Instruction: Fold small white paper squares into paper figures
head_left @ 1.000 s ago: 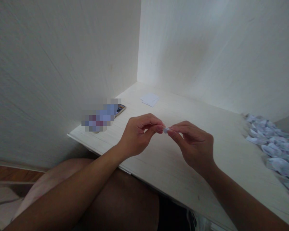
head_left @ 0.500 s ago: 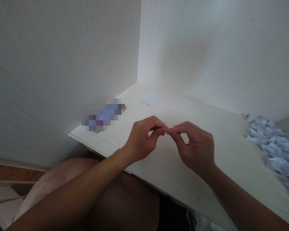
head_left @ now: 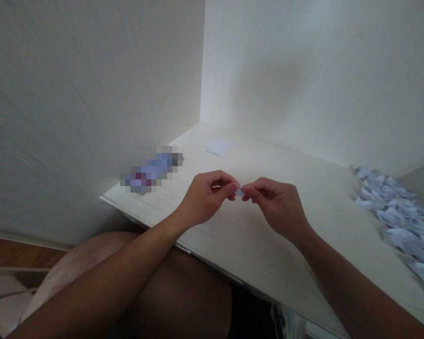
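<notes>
A tiny piece of white paper [head_left: 240,191] is pinched between both my hands, held just above the pale wooden desk [head_left: 254,235]. My left hand [head_left: 207,197] grips its left end with thumb and forefinger, the other fingers curled. My right hand [head_left: 273,207] pinches the right end the same way. Most of the paper is hidden by my fingertips.
A small stack of white paper squares [head_left: 219,146] lies near the back corner. A blurred-out flat object [head_left: 151,169] rests at the desk's left edge. A heap of several folded paper pieces [head_left: 395,216] covers the right side. Walls close the desk at left and back; my knee is below.
Both hands stayed pinched on the paper and shifted slightly left and together. The fingers of my right hand have curled in lower.
</notes>
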Motion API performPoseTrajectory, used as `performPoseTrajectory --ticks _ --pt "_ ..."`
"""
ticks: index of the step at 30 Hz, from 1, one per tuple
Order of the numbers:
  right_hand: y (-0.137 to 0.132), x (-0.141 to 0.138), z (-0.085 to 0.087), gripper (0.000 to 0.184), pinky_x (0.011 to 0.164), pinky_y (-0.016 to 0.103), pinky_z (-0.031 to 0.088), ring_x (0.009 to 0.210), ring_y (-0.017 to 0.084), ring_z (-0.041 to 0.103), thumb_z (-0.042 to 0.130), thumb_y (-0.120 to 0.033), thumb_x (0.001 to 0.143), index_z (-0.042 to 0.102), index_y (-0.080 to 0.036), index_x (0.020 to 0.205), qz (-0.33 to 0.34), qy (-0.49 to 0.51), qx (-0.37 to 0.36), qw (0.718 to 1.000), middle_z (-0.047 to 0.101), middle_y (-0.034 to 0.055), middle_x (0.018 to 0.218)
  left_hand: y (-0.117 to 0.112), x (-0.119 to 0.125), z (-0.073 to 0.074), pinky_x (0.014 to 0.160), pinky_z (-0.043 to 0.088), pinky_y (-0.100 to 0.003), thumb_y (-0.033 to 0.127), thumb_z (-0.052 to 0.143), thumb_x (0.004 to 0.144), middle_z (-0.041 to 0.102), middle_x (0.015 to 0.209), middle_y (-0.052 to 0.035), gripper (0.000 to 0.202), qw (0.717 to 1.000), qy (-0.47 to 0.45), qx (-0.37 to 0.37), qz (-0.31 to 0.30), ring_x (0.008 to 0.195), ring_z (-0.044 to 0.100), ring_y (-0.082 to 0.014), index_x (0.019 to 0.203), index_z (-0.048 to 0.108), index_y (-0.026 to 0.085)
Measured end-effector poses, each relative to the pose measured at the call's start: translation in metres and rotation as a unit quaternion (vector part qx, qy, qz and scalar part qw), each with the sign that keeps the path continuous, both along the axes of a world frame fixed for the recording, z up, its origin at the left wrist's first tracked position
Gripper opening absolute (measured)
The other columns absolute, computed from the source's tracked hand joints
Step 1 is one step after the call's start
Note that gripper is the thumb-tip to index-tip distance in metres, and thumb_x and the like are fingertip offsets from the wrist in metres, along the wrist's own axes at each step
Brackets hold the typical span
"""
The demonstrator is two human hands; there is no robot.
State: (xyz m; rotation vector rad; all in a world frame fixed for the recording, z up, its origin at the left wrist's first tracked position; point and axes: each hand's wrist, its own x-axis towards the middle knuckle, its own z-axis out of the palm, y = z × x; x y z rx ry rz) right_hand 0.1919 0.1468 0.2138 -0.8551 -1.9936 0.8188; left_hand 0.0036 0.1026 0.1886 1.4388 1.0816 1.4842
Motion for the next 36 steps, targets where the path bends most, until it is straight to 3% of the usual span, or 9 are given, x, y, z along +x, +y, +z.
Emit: performPoseTrajectory --ticks 2,4,7,10,14,21,29,36 --pt "0.004 0.001 -0.004 0.013 0.063 0.03 0.055 0.066 0.017 0.072 0.079 -0.033 0.088 0.084 -0.023 0.094 0.025 0.042 -0.06 0.997 0.081 0.0023 0.075 0.002 -0.001 -0.001 0.066 0.057 -0.027 0.032 0.077 0.09 0.075 0.073 -0.0029 0.017 0.998 -0.047 -0.029 -0.016 0.067 0.07 -0.0144 0.085 0.075 0.016" --pt "0.007 0.001 -0.007 0.024 0.068 0.033 0.057 0.072 0.018 0.073 0.085 -0.031 0.082 0.084 -0.025 0.105 0.042 0.07 -0.087 0.993 0.083 0.0028 0.084 0.004 -0.002 -0.002 0.067 0.058 -0.027 0.034 0.079 0.089 0.074 0.072 -0.0021 0.02 0.992 -0.108 -0.053 -0.03 0.065 0.069 -0.0133 0.086 0.075 0.015" --pt "0.008 0.002 -0.008 0.026 0.074 0.035 0.059 0.078 0.019 0.074 0.089 -0.027 0.077 0.086 -0.027 0.103 0.058 0.066 -0.101 0.991 0.084 0.0031 0.092 0.005 -0.004 -0.004 0.067 0.059 -0.026 0.034 0.083 0.087 0.073 0.07 -0.0015 0.022 0.979 -0.181 -0.084 -0.046 0.064 0.068 -0.0121 0.085 0.075 0.014" --pt "0.006 0.001 -0.008 0.021 0.076 0.037 0.06 0.077 0.019 0.074 0.089 -0.026 0.077 0.087 -0.028 0.097 0.057 0.079 -0.14 0.985 0.083 0.002 0.087 0.006 -0.004 -0.005 0.067 0.059 -0.025 0.034 0.085 0.086 0.073 0.07 -0.0013 0.022 0.97 -0.213 -0.098 -0.063 0.065 0.068 -0.0114 0.086 0.076 0.014" --pt "0.004 -0.001 -0.009 0.018 0.075 0.035 0.06 0.071 0.016 0.071 0.09 -0.03 0.077 0.087 -0.029 0.094 0.067 0.128 -0.22 0.965 0.08 0.0004 0.077 0.005 -0.005 -0.005 0.071 0.061 -0.026 0.035 0.089 0.083 0.077 0.076 -0.0032 0.023 0.961 -0.24 -0.107 -0.081 0.069 0.072 -0.0125 0.09 0.08 0.014" --pt "0.006 -0.002 -0.016 0.02 0.072 0.032 0.054 0.071 0.014 0.067 0.093 -0.033 0.073 0.087 -0.027 0.092 0.07 0.177 -0.282 0.94 0.079 0.0009 0.076 0.004 -0.005 -0.001 0.082 0.063 -0.032 0.03 0.094 0.076 0.082 0.09 -0.0076 0.024 0.945 -0.288 -0.125 -0.087 0.081 0.076 -0.0164 0.092 0.084 0.014" --pt "0.003 -0.006 -0.012 0.021 0.068 0.031 0.047 0.069 0.013 0.06 0.096 -0.039 0.069 0.087 -0.027 0.085 0.05 0.217 -0.335 0.915 0.076 0.0008 0.076 0.006 -0.006 -0.004 0.081 0.063 -0.032 0.027 0.094 0.076 0.082 0.091 -0.0066 0.022 0.943 -0.289 -0.136 -0.092 0.081 0.076 -0.016 0.094 0.085 0.016" --pt "0.0 -0.01 -0.013 0.023 0.066 0.03 0.045 0.069 0.013 0.058 0.095 -0.045 0.069 0.085 -0.026 0.078 0.006 0.242 -0.315 0.918 0.076 0.0016 0.078 0.002 0.001 -0.003 0.078 0.063 -0.029 0.028 0.092 0.078 0.08 0.091 -0.004 0.02 0.952 -0.27 -0.113 -0.094 0.081 0.075 -0.0148 0.093 0.083 0.018"
